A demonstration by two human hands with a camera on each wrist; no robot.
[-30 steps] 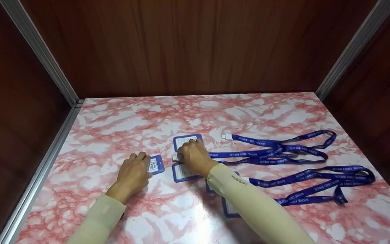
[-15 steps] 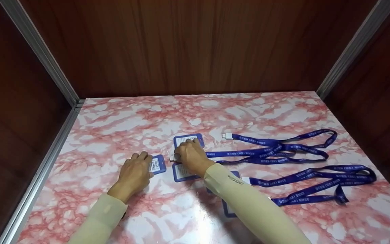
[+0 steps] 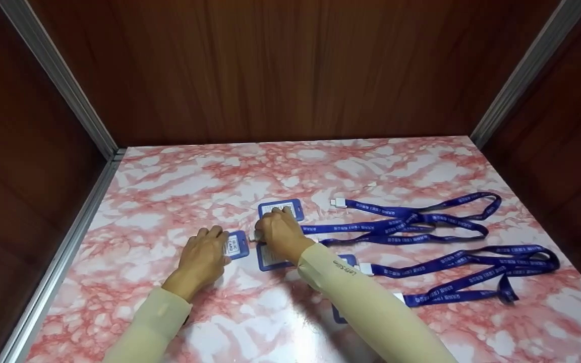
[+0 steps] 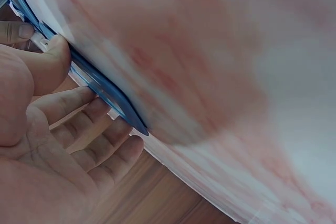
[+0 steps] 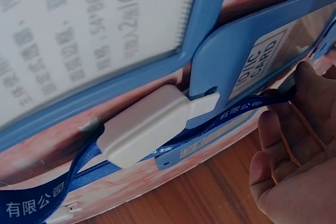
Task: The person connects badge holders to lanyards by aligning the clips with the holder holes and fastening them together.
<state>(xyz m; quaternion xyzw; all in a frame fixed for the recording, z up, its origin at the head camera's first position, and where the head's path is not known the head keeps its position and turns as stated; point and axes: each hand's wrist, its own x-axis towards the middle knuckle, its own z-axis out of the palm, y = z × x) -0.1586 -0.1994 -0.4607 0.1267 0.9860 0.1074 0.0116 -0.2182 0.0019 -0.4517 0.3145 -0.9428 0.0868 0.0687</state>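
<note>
My left hand holds a blue-framed badge holder at the table's middle left. In the left wrist view the thumb and fingers lie along the holder's edges. My right hand pinches the end of a blue lanyard. Its pale clip pokes out left of the fingertips, a short gap from the held holder. Two more badge holders lie partly under the right hand, one behind and one in front. In the right wrist view a white lanyard clip meets a holder's slot.
Another lanyard end with a white clip lies at the back. On the right more blue lanyards spread in loops. The right sleeve partly covers two further badge holders. Dark wood panels enclose the marbled table.
The right hand has slid slightly left, drawing the lanyard end towards the held badge holder. My left hand has shifted a little right with its holder.
</note>
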